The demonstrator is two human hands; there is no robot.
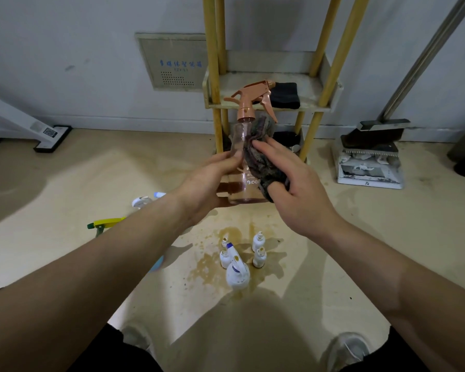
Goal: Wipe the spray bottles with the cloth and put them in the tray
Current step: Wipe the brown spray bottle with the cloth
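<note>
Fingers of our left hand [208,183] curl round the clear spray bottle [238,140], holding it nearly upright in the air before the yellow rack [212,76]. Our right hand [295,189] clamps the grey cloth [263,170] against the bottle's side, thumb wrapped inside it. White bottles [237,276] stand on the stained floor [333,237] below.

A grey wall panel [172,63] with blue lettering sits low on the wall. At right, a brush [371,140] stands in a dirty dustpan [371,173]. Brown stains [207,267] mark the floor [333,224]. At left, a black base [53,138] carries a QR label.
</note>
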